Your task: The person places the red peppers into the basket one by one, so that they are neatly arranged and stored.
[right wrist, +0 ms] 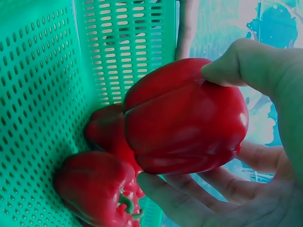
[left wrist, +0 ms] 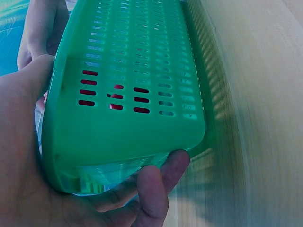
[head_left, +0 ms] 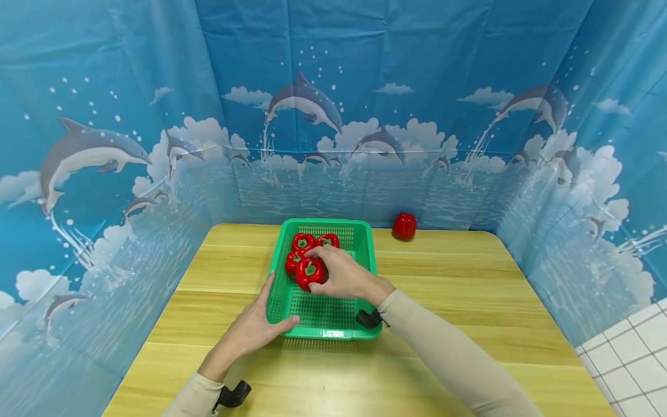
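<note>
A red bell pepper [right wrist: 184,118] is gripped in my right hand [head_left: 341,272], thumb on one side and fingertips on the other. It is held over the left part of a green plastic basket [head_left: 333,335]. Below and beyond it, several more red bell peppers [head_left: 304,242] lie in the basket's back left area, green stems showing. My left hand [head_left: 250,327] holds the basket's front left corner. In the left wrist view its fingers [left wrist: 151,191] curl around the outside of the basket, with the thumb over the rim.
Another red bell pepper [head_left: 404,226] stands on the wooden table [head_left: 443,278] near the back edge, right of the basket. A blue curtain [head_left: 365,191] printed with dolphins surrounds the table at the back and sides. White tiles [head_left: 633,353] show at the lower right.
</note>
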Demonstrator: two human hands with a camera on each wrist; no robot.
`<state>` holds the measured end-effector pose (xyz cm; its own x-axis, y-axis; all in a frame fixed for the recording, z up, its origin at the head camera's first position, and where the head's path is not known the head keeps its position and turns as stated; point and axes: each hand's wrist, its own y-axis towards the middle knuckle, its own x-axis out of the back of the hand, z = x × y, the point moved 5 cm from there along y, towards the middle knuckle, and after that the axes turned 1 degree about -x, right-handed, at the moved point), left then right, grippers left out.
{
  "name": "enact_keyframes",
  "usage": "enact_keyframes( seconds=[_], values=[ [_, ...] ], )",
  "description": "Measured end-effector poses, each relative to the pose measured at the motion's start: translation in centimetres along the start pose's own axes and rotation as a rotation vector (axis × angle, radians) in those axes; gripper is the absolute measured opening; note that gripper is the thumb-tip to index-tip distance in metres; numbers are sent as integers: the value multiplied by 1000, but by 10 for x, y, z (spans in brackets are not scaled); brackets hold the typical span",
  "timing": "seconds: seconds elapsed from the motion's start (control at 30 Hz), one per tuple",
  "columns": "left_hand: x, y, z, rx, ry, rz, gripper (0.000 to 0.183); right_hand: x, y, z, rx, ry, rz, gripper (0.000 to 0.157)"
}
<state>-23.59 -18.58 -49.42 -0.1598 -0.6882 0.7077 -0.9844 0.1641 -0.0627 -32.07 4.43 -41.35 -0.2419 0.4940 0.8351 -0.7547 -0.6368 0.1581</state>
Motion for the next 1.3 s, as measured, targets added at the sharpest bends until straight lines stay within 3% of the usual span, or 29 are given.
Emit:
enact_keyframes(
  seconds=[0.87,1.3],
  values=[
    [0,0,1,3,-17,2,125,-22,15,-3,-26,15,147,63],
    [0,1,1,-3,-25,1,124,-32,21,-4,-58,-26,163,62]
  ],
)
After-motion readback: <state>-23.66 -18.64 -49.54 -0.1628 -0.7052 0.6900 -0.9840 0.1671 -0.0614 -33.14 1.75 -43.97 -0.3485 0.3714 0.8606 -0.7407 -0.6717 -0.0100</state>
